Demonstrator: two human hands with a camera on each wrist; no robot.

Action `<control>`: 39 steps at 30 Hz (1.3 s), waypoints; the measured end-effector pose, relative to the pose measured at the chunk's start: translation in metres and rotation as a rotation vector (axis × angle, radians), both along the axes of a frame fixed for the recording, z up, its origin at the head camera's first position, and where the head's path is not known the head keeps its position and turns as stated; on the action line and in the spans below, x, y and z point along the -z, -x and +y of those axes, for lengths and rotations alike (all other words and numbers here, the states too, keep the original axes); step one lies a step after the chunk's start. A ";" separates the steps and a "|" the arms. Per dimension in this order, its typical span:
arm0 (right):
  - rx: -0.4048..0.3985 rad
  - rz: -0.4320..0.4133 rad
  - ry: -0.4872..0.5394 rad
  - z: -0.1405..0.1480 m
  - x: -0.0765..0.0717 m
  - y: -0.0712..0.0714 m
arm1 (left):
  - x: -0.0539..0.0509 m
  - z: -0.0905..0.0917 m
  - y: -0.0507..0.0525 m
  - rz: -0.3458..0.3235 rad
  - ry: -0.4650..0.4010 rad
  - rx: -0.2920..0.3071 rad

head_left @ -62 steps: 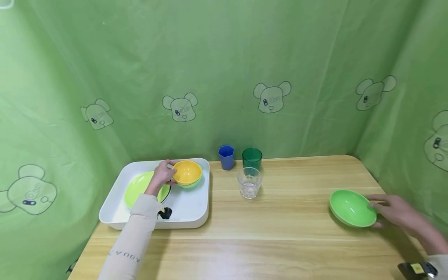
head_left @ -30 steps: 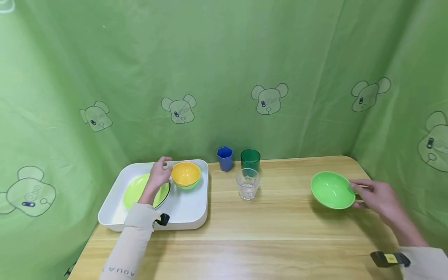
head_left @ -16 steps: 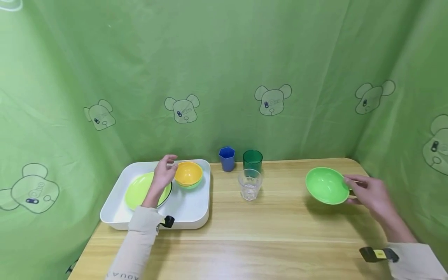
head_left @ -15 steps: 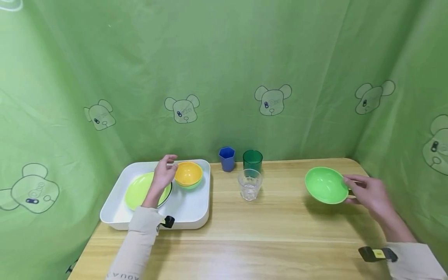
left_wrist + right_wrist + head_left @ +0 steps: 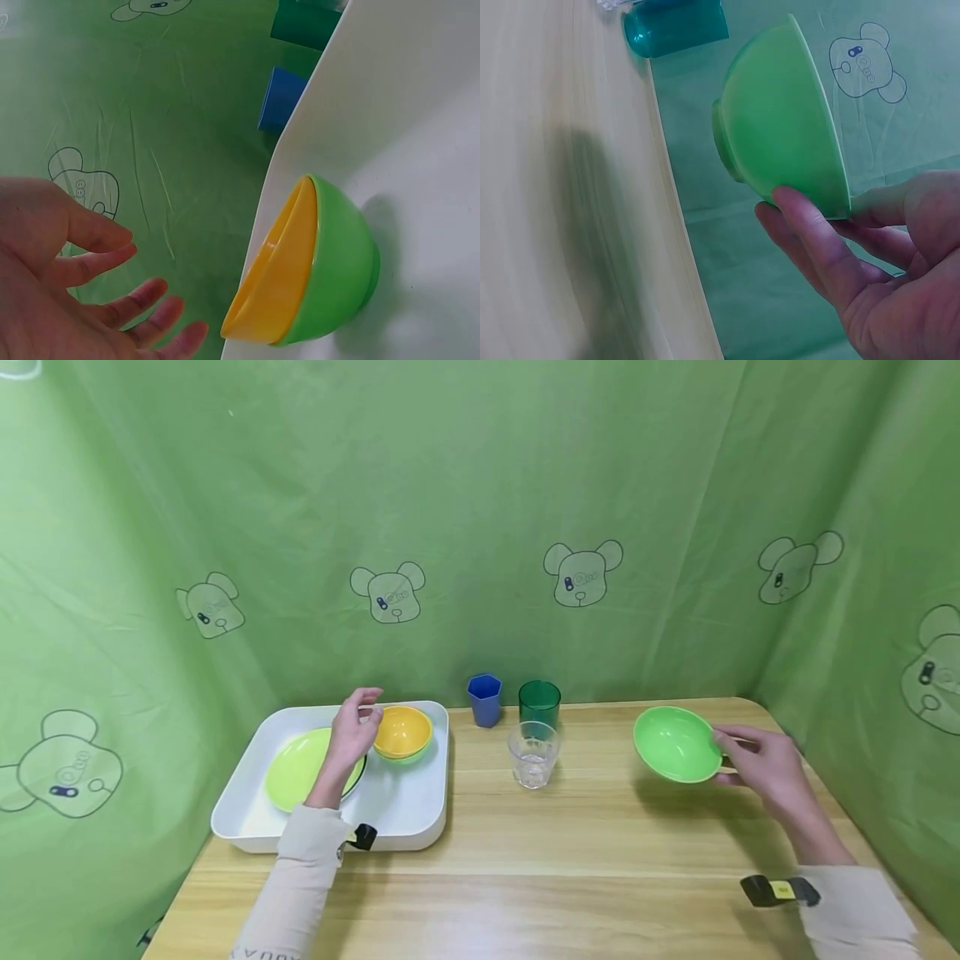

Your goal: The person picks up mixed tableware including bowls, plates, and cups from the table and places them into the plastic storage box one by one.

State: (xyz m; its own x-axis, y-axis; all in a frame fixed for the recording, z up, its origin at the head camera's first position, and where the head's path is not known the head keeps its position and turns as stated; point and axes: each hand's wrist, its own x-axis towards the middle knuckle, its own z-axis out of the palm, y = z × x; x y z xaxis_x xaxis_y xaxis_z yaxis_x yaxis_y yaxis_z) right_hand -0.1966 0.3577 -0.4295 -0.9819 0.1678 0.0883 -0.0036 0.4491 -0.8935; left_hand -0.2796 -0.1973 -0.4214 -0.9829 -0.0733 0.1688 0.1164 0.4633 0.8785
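Observation:
In the head view my right hand [image 5: 761,764] holds a green bowl [image 5: 677,745] by its near-right side, raised above the wooden table. The right wrist view shows the thumb at the rim of this bowl [image 5: 787,120] and fingers under its wall. My left hand [image 5: 354,731] hovers over the white tray [image 5: 397,810] with relaxed fingers, just left of a small orange bowl [image 5: 402,732]. That bowl sits nested in a light green bowl [image 5: 341,262]. A gap separates the left hand from both in the left wrist view. Partly under the left forearm lies a yellow-green plate [image 5: 296,768].
A blue hexagonal cup [image 5: 485,700] and a dark green cup [image 5: 540,703] stand at the table's back edge. In front of the green one is a clear glass [image 5: 533,755]. A green curtain [image 5: 480,527] hangs behind the wooden table [image 5: 540,877].
My right hand has carried the green bowl leftward and away from me, lifting it off the table. My left hand has let go of the nested bowls and drawn slightly away.

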 end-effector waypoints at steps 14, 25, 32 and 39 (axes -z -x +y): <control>-0.024 -0.010 0.045 -0.026 -0.002 0.005 | -0.006 0.017 -0.007 0.012 -0.127 0.074; -0.043 0.005 0.046 -0.044 -0.004 0.013 | -0.006 0.025 -0.012 -0.015 -0.183 0.125; -0.058 0.008 0.067 -0.056 -0.006 0.018 | -0.004 0.031 -0.012 -0.011 -0.232 0.165; -0.061 0.020 0.049 -0.066 -0.005 0.020 | -0.003 0.037 -0.015 -0.025 -0.274 0.191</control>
State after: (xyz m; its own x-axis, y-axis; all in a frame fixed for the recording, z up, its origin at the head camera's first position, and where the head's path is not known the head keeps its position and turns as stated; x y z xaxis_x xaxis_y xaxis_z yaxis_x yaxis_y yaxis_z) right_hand -0.2168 0.2922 -0.4242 -0.9885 0.1120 0.1013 -0.0480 0.4030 -0.9139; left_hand -0.2648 -0.1607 -0.4179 -0.9868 0.0729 0.1444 0.1555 0.1813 0.9711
